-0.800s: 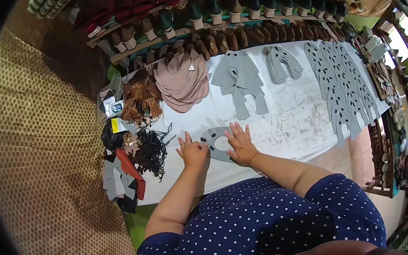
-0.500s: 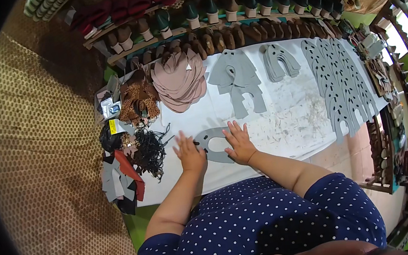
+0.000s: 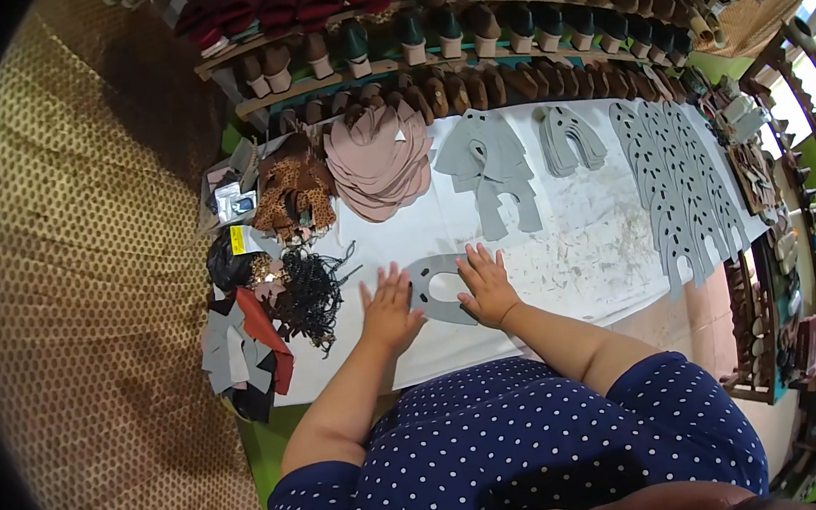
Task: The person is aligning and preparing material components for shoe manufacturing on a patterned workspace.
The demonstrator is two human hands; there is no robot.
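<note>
A grey curved cut piece point(image 3: 447, 317), shaped like a horseshoe with small black patches, lies flat on the white-covered table. My left hand point(image 3: 391, 309) rests at its left end, fingers stretched and palm down. At the other end my right hand point(image 3: 488, 288) lies flat with fingers spread, touching the piece's right side. Neither hand grasps anything. Beyond my hands lie a fanned stack of similar grey pieces point(image 3: 486, 160) and a smaller grey stack point(image 3: 571, 141).
Pink cut pieces point(image 3: 380, 167) form a pile at the back left. Leopard-print scraps point(image 3: 293, 200), tangled black straps point(image 3: 314, 291) and a red scrap point(image 3: 264, 337) crowd the left edge. Long rows of grey pieces point(image 3: 673, 179) cover the right end. Shoe racks point(image 3: 463, 32) stand behind.
The whole view has shifted slightly. My left hand sits a little closer over the piece's left end, hiding a black patch there; my right hand stays at its right side.
</note>
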